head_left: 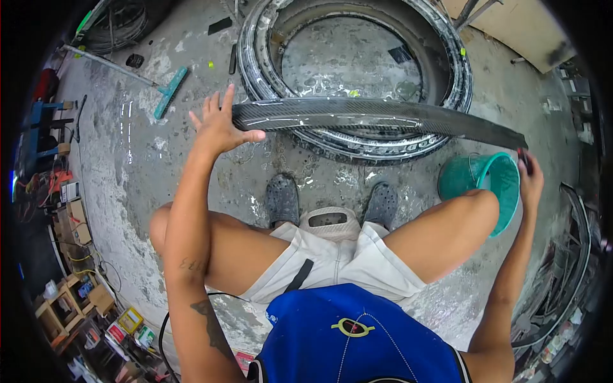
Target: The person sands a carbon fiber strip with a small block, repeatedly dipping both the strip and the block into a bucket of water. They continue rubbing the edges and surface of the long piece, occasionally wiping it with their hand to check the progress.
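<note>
Fingers (228, 97) of our left hand (216, 131) spread wide, gripping nothing, at the dark strip's left end.
The strip (373, 116) lies just right of them, its long axis running crosswise to our right hand (531, 182); each hand is nearer 1 end. Our right fingers curl by a small dark piece (525, 161); we cannot tell their grip. Left of them stands the green bucket (461, 173); ahead, between both hands, lie the wet rings (255, 51).

No txt legible; shirt emblem (352, 327) & L arm tattoo (191, 263) too sm. to read.
</note>
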### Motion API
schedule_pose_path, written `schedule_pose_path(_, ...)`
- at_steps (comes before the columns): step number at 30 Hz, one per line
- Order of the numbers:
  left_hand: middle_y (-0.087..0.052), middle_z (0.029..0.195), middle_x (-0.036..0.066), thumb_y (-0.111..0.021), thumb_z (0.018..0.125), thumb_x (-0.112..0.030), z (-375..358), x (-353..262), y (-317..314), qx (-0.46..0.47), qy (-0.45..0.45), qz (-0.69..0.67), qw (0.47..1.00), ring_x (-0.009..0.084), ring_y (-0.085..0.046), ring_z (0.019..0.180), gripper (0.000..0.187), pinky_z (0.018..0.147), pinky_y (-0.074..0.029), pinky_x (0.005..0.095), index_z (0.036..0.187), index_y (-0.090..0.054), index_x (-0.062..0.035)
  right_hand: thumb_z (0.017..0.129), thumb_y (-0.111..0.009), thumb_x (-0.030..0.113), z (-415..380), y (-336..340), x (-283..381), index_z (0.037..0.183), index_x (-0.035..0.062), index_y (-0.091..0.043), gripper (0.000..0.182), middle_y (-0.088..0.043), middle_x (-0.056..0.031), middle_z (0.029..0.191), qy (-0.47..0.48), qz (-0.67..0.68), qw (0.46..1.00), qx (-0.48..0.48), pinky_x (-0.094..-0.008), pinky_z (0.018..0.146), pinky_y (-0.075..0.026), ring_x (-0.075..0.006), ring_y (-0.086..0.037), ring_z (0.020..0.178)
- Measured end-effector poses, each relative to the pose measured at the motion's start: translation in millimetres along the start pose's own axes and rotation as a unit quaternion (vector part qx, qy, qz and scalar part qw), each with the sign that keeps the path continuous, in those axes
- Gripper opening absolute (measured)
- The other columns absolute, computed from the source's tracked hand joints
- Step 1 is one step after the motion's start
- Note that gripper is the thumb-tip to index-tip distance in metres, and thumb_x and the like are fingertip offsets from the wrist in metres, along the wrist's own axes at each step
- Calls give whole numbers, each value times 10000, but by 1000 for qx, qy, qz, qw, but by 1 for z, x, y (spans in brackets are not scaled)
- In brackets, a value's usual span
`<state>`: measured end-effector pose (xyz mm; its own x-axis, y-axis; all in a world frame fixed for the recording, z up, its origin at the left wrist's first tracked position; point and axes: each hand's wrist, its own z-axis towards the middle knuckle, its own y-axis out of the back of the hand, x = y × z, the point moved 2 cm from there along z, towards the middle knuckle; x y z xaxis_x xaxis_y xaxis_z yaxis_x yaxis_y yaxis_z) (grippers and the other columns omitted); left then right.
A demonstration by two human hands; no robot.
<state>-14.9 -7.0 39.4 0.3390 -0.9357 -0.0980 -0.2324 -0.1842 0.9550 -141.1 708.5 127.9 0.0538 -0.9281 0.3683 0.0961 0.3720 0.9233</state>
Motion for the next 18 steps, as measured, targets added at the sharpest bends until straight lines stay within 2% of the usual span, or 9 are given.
schedule_pose_path(1, -241, 1612, 258, -842, 421, -775, 4, -1, -1, 29, -3, 12, 1000, 414, -146, 1525, 1500, 1150, -47, 726, 1596, -199, -101, 919, -680, 112, 7, -7, 39, 1233, 55, -676, 320, -726, -105, 1035, 41, 30, 998, 26, -291, 864, -503, -158, -660, 948)
schedule_pose_path(5, -305, 1579, 256, -854, 409, -761, 1, -8, 4, 86, -20, 72, 993, 411, -208, 1506, 1496, 1151, -58, 727, 1570, -247, -40, 905, -669, 73, 12, -105, 191, 1213, 75, -696, 309, -719, -135, 1142, 213, 28, 966, 142, -350, 935, -501, -254, -679, 1050)
schedule_pose_path(6, -356, 1543, 249, -871, 437, -728, 4, -9, 3, 95, -20, 79, 992, 411, -259, 1481, 1434, 1156, -93, 714, 1547, -289, -32, 889, -686, 107, 2, -142, 236, 1149, 70, -718, 265, -720, -151, 1066, 262, 48, 955, 128, -385, 882, -530, -321, -689, 986)
schedule_pose_path(8, -408, 1507, 243, -887, 465, -694, 11, -10, 0, 98, -31, 91, 990, 411, -311, 1456, 1371, 1161, -128, 701, 1524, -332, -25, 812, -658, 11, -33, -207, 325, 1097, 74, -732, 301, -714, -150, 974, 297, 121, 930, 180, -422, 872, -541, -336, -673, 977)
schedule_pose_path(10, -499, 1414, 217, -904, 544, -598, 14, -9, -8, 59, -22, 88, 994, 398, -415, 1380, 1159, 1146, -248, 645, 1441, -434, -32, 784, -587, -36, -62, -264, 402, 1083, 57, -721, 340, -716, -162, 1053, 387, 144, 908, 64, -438, 934, -515, -326, -662, 1030)
schedule_pose_path(11, -535, 1361, 206, -888, 607, -542, 13, -10, -6, 56, -22, 103, 993, 385, -460, 1334, 1000, 1093, -345, 597, 1369, -489, -32, 784, -587, -36, -61, -270, 405, 1083, 57, -721, 340, -716, -162, 1053, 380, 142, 911, 70, -438, 934, -515, -326, -662, 1030)
schedule_pose_path(13, -544, 1344, 201, -884, 615, -543, 13, -9, -3, 61, -30, 89, 994, 378, -475, 1315, 969, 1069, -366, 590, 1345, -504, -32, 771, -595, -37, -62, -270, 408, 1092, 42, -713, 351, -714, -157, 1091, 424, 188, 882, 85, -432, 946, -509, -319, -652, 1061)
schedule_pose_path(16, -561, 1315, 187, -869, 638, -535, 9, -2, -12, 26, -31, 54, 998, 361, -503, 1283, 890, 1016, -410, 597, 1294, -537, -33, 731, -580, -107, -35, -217, 309, 1202, 141, -705, 547, -716, -119, 1079, 333, 47, 936, 106, -405, 895, -546, -313, -672, 982)
schedule_pose_path(18, -564, 1311, 175, -871, 639, -518, 5, -8, -5, 15, -22, 58, 998, 355, -507, 1280, 857, 998, -421, 609, 1273, -553, -37, 741, -601, -109, -16, -191, 236, 1197, 100, -705, 512, -725, -126, 1048, 285, 16, 956, 74, -413, 875, -551, -309, -671, 1002)
